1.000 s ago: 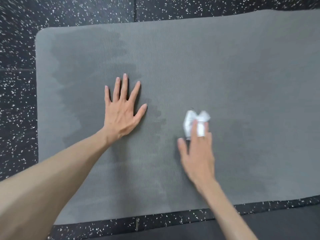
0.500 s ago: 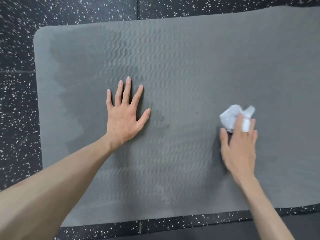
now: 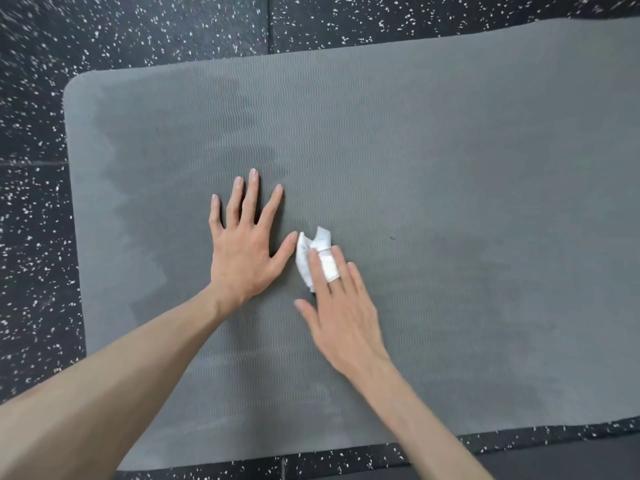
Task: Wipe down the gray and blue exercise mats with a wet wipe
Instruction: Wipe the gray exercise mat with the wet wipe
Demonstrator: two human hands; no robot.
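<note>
Right hand: right hand (image 3: 341, 306) is flat-ish on the gray mat (image 3: 450, 150), fingers straight and pressing the wet wipe (image 3: 313, 258) down. The wipe looks draped over one finger too, so it's trapped under the fingers, not balled in a fist.

Left hand: left hand (image 3: 246, 247) is spread wide, palm down on the mat, holding nothing. Looks like it's just pinning the mat so it won't slide.

Wipe position: roughly dead centre of the frame, at about 3 o'clock from the left hand, its top edge touching or nearly touching that thumb tip.

What just changed: half a second ago the wipe was way out toward 3 o'clock, well apart from the left hand. Now it's swung back in right next to it. The left hand hasn't budged. So that's back-and-forth scrubbing, pretty quick.

Mat state: darker damp-looking patches run from about 10 o'clock down through the middle and out past the right hand; the far right end at 2 o'clock reads lighter, probably not done yet.

What it means: my guess is this end of the gray mat is mostly covered and the strokes need to shift right.

Blue mat: not in view, so that half of the job is presumably still to do.

Floor: black speckled floor (image 3: 138, 29) all round.
</note>
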